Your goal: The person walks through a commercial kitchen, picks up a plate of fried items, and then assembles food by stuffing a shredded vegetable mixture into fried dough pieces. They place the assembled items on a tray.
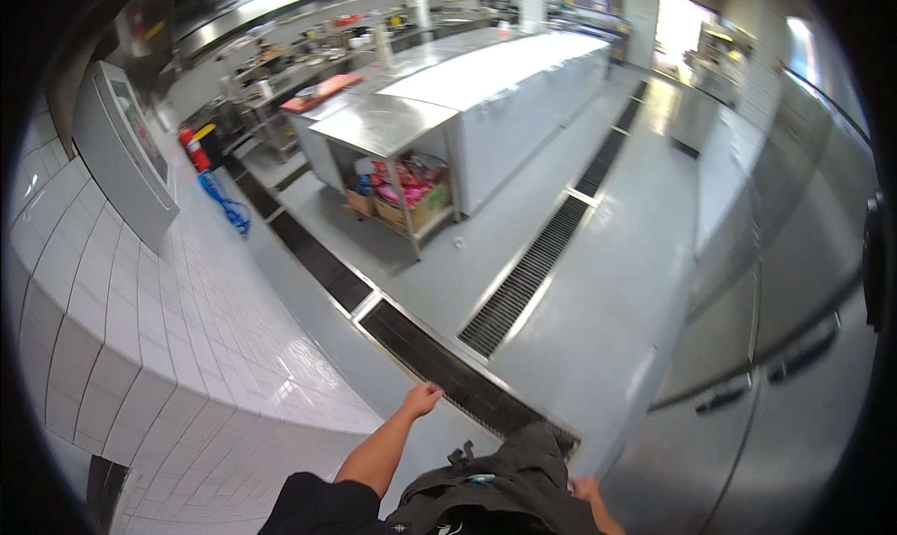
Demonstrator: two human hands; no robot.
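My left hand [424,399] hangs in front of me above the floor drain [448,376], its fingers curled in and nothing visible in them. My right hand [586,489] is low at my right side, partly cut off and smeared, so its fingers cannot be made out. Between the two hands is my dark apron [495,484]. Neither hand touches any of the kitchen equipment around me.
A steel worktable [388,124] stands ahead, with boxes of red packets [406,180] on its lower shelf. White tiled wall [187,292] runs along the left, near a red fire extinguisher [193,149]. Steel cabinet doors [691,442] line the right. A long grated drain [537,264] crosses the grey floor.
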